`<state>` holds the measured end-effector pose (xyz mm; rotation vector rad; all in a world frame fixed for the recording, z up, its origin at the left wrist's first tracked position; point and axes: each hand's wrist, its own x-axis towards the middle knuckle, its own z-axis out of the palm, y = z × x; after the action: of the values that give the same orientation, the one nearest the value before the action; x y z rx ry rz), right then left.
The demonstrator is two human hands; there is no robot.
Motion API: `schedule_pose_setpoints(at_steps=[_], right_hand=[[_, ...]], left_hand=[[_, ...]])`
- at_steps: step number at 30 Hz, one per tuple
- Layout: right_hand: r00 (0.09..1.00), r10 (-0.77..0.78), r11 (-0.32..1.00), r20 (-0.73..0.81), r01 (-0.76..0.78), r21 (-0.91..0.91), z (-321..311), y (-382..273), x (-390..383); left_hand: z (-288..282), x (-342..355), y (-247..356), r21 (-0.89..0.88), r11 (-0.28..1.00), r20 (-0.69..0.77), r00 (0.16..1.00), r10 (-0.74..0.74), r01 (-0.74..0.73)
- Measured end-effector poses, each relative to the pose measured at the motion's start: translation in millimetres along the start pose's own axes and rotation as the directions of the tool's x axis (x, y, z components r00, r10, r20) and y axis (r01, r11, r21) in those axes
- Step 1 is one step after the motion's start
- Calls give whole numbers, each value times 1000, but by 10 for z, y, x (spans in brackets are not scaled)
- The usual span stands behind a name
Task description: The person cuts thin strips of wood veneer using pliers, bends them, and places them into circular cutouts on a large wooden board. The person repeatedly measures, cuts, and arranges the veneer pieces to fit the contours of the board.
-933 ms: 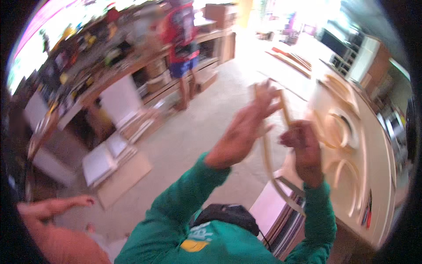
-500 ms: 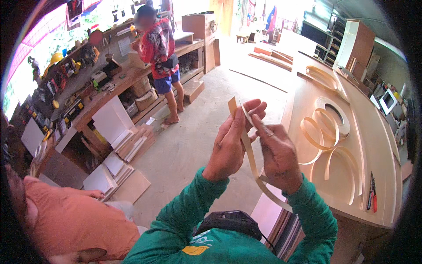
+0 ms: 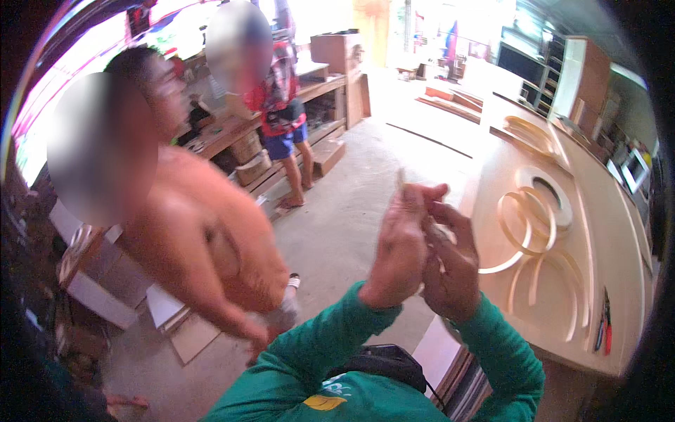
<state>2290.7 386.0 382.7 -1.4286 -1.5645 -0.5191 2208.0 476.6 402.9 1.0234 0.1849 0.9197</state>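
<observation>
My left hand and my right hand are raised together in front of my chest, fingers closed and almost touching. A pale, thin strip of edge banding pokes up past the left fingertips; its lower length is hidden behind my hands. The left hand grips this strip. My right fingers are bent close against the left hand, and what they hold cannot be made out through the blur. Right of my hands, a loosely curled length of edge banding and a flat roll of banding lie on the wooden table.
Pliers with red and black handles lie at the table's near right. A person stands close on my left, and another in a red patterned top is at the workbench. Boards lie on the floor at left.
My hands have come closer together and turned, so the long hanging part of the strip no longer shows. The person on my left has moved forward and stands further into view.
</observation>
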Motion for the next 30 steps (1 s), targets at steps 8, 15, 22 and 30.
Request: schedule_pose_setpoints(at_steps=[8,15,22,30], right_hand=[[951,214,976,222,-218,-8,-104,-294,-387],[917,274,951,291,-212,-226,-244,-407,-309],[900,114,819,421,155,-552,-637,-127,-286],[937,86,913,338,62,-403,-530,388,-268]], left_hand=[[-159,11,-86,24,986,38,986,165,-166],[-282,74,-17,52,996,118,990,72,-79],[-260,85,-44,86,990,118,988,103,-113],[-183,91,-364,-51,995,-6,996,90,-90]])
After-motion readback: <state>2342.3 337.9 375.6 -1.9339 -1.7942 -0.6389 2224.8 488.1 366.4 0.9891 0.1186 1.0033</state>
